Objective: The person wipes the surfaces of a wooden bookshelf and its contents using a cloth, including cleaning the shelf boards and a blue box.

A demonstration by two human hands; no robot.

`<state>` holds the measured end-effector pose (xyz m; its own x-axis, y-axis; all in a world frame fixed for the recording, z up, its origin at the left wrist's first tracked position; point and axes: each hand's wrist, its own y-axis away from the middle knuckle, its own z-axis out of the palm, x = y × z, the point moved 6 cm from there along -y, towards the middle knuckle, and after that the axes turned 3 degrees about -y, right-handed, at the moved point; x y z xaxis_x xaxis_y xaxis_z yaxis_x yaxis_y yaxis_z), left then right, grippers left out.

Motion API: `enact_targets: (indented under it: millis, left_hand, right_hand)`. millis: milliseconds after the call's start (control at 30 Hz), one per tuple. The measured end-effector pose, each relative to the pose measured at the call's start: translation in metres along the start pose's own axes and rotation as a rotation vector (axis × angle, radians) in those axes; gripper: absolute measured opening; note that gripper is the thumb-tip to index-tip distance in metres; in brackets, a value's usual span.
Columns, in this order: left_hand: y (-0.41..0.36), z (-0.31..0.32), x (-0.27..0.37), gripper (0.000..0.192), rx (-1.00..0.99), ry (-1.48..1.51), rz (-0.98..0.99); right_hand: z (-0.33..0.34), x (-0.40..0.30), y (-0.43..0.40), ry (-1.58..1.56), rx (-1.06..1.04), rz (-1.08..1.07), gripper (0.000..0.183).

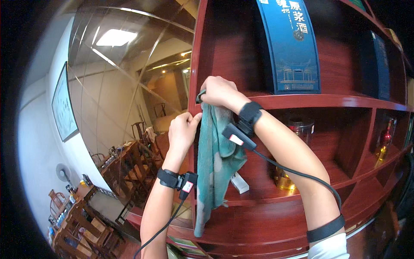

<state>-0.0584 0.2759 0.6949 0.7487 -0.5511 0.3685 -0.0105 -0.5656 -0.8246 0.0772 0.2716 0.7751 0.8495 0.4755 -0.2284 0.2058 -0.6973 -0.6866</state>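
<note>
My right hand [220,90] grips a green-and-grey plush cloth [212,155] at the front edge of a reddish wooden shelf board [291,101]. The cloth hangs down in folds across the compartment below. Beside it, my left hand [184,131] is curled at the cabinet's left upright [195,48], its thumb pointing towards the upright and the cloth. Whether the left fingers hold anything is hidden. Above and right of my right hand, a tall blue liquor box [296,55] with writing stands on the board.
Below the board are a clear-topped container with a gold base [286,181], a small white box [240,184] and, farther right, a red-and-gold bottle [385,139]. Another blue box [380,64] stands right. Mirrored panels [129,81] adjoin the cabinet's left; wooden chairs [77,233] stand beyond. Cables trail from both wrist straps.
</note>
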Motion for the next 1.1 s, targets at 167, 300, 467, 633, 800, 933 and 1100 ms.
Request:
enact_targets:
  millis: [167, 300, 467, 633, 800, 933, 1100]
  left_hand:
    - [-0.005, 0.0, -0.001, 0.044, -0.023, -0.027, 0.041]
    - [-0.005, -0.003, -0.004, 0.046, -0.036, 0.034, -0.007]
    - [-0.004, -0.002, -0.005, 0.048, -0.031, 0.055, -0.005]
    - [-0.003, 0.0, -0.003, 0.044, -0.022, 0.015, 0.011]
    - [-0.009, 0.001, -0.019, 0.041, 0.012, 0.016, 0.011]
    - [-0.004, -0.002, -0.004, 0.045, -0.004, 0.01, -0.021]
    - [0.022, 0.003, 0.001, 0.044, 0.15, 0.065, 0.064]
  right_hand:
    - [0.003, -0.01, 0.008, -0.03, 0.034, 0.029, 0.023]
    - [0.004, -0.006, 0.02, -0.14, 0.131, -0.041, 0.023]
    - [-0.001, -0.004, 0.019, -0.083, 0.124, 0.047, 0.023]
    - [0.003, -0.012, 0.026, -0.042, 0.186, 0.034, 0.024]
    - [0.006, -0.024, 0.058, -0.191, 0.103, -0.22, 0.025]
    - [0.032, 0.005, 0.112, -0.121, 0.163, -0.218, 0.026]
    - [0.073, 0.042, 0.193, -0.252, 0.077, -0.104, 0.02]
